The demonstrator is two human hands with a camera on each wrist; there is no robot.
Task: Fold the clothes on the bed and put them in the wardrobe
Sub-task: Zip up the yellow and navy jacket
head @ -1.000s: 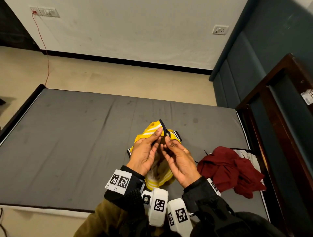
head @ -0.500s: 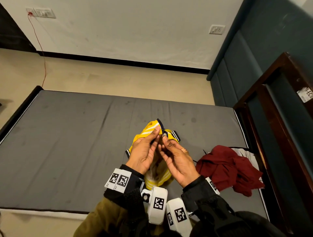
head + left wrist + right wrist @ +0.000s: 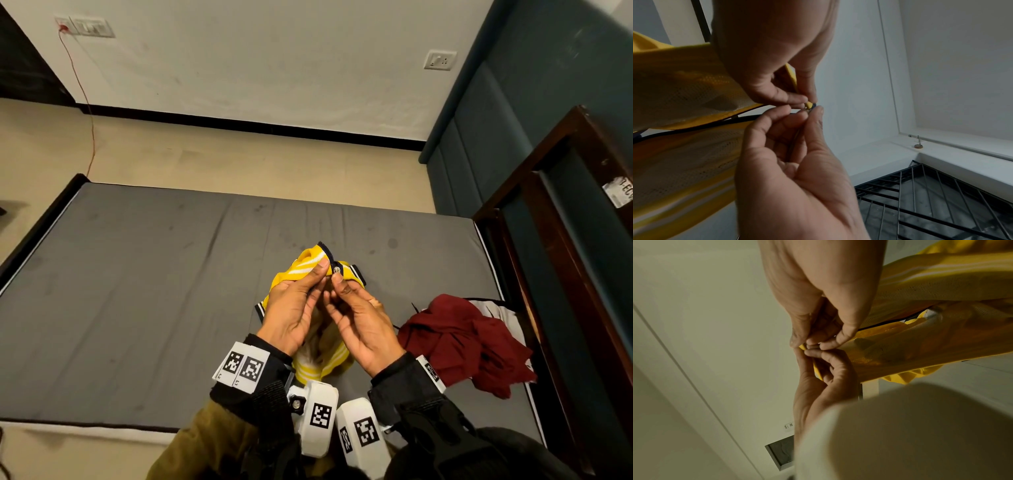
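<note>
A yellow garment (image 3: 305,262) with white stripes and dark trim is held up over the grey mattress (image 3: 154,291). My left hand (image 3: 320,274) pinches its dark-edged top by a metal snap (image 3: 337,270). My right hand (image 3: 337,281) pinches the same edge just right of the snap, fingertips almost touching the left's. In the left wrist view the left hand (image 3: 807,112) is below and the right hand (image 3: 805,100) above, with mesh-lined yellow cloth (image 3: 684,78) hanging to the left. The right wrist view shows both hands pinching the yellow cloth (image 3: 931,280).
A crumpled maroon garment (image 3: 455,339) lies on the mattress at the right, over a white cloth (image 3: 496,308). A dark wooden frame (image 3: 565,240) stands along the right side, with teal padded panels (image 3: 462,137) behind. Beige floor (image 3: 239,157) lies beyond the bed.
Both hands keep their pinch on the yellow garment's edge at almost the same spot. Only the fingertips shift a little around the snap.
</note>
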